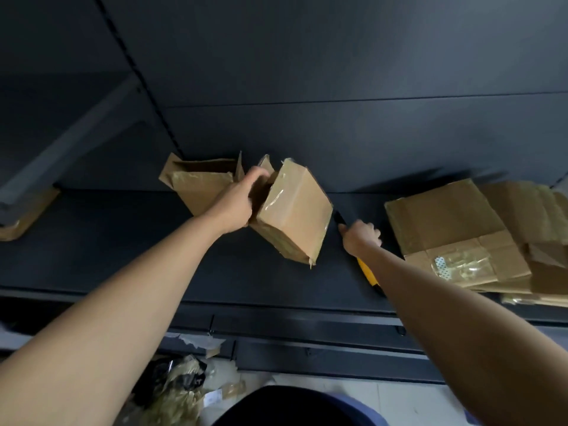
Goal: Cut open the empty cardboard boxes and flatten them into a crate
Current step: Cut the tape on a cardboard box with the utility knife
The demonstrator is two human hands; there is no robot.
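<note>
Boxes first: two unflattened ones are counted, plus one pile of flattened brown cardboard sheets [461,235] at the right and one knife. The glossy tape-wrapped brown cardboard box [295,210] is gripped at its open end by the left hand [242,198] and tilted mid-shelf, with the torn-open brown cardboard box [199,182] just behind. The yellow-and-black utility knife [365,270] is clasped by the right hand [361,238]. Everything's on a dark grey metal shelf [123,241]; tape scraps [181,382] are littered below.

Dark shelf [123,256], dark back panel [338,72]; crumpled plastic scraps [178,385] on pale floor [415,398]
</note>
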